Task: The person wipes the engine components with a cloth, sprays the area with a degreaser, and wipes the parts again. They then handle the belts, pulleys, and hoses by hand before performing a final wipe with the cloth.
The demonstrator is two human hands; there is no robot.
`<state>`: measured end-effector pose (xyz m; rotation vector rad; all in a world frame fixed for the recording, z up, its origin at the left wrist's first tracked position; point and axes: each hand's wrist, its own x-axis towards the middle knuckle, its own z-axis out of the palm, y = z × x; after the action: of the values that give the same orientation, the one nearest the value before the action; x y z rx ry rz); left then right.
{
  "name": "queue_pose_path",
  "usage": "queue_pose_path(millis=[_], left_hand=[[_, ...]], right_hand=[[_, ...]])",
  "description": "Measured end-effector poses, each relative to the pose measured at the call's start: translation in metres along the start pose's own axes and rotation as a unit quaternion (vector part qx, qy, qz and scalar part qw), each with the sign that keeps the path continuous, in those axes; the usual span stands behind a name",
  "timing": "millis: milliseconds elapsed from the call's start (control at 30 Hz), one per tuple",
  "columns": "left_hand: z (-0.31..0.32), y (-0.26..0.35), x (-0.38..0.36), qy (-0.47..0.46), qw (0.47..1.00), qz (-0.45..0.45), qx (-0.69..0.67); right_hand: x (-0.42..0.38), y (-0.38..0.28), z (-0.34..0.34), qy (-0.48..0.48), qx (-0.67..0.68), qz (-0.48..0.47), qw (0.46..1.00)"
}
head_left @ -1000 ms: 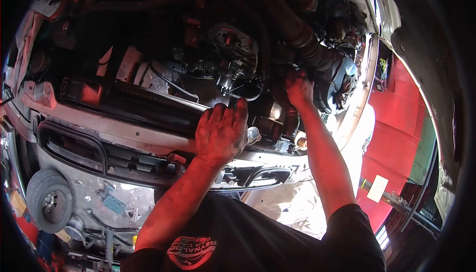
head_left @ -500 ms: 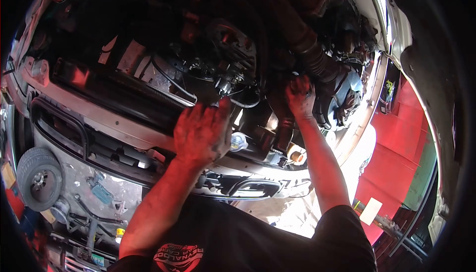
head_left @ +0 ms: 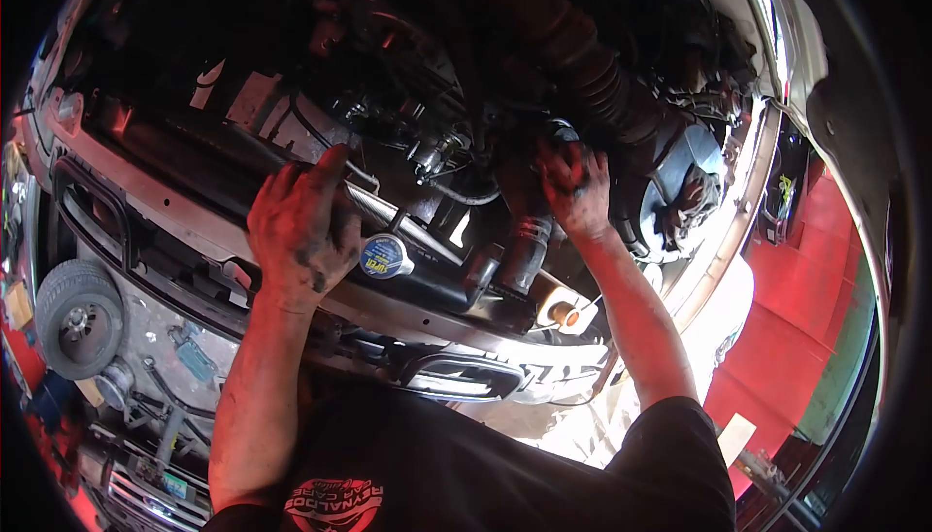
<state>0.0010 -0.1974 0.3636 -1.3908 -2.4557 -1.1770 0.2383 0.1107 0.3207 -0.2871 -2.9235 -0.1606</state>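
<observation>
My left hand (head_left: 303, 226), smudged with grease, lies over the top edge of the radiator (head_left: 189, 178), its fingers bent over the far side. Just right of it sits a round radiator cap (head_left: 385, 255) with a blue and yellow label. Deeper in the engine bay, my right hand (head_left: 576, 190) has its fingers curled at the upper end of a thick black hose (head_left: 529, 241). Its fingertips are partly lost in shadow. Between the hands, a small metal engine fitting (head_left: 432, 155) catches the light.
A ribbed air duct (head_left: 597, 81) runs above my right hand. An orange-brown filler neck (head_left: 565, 315) stands near the front bumper. A loose wheel (head_left: 80, 320) and tools lie on the floor at left. The raised hood (head_left: 854, 144) borders the right side.
The view has shifted, so the engine bay and my left hand appear further left. The radiator cap shows more fully. Both hands keep about the same places on the car.
</observation>
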Motion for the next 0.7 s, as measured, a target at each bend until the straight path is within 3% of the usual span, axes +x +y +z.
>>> queue_pose_path(millis=[367, 433, 500, 700], left_hand=[[-0.002, 0.006, 0.005, 0.002, 1.000, -0.007, -0.024], [-0.002, 0.006, 0.007, 0.001, 1.000, -0.009, -0.025], [-0.004, 0.006, 0.004, -0.015, 1.000, -0.011, -0.020], [0.000, 0.000, 0.001, -0.010, 1.000, -0.007, 0.006]], right_hand=[[-0.042, 0.032, -0.003, -0.001, 0.055, -0.100, 0.993], [-0.048, 0.033, -0.009, -0.018, 0.031, -0.065, 0.997], [-0.044, 0.026, -0.024, -0.093, -0.034, -0.048, 0.994], [-0.029, 0.001, -0.084, 0.040, -0.056, 0.157, 0.985]])
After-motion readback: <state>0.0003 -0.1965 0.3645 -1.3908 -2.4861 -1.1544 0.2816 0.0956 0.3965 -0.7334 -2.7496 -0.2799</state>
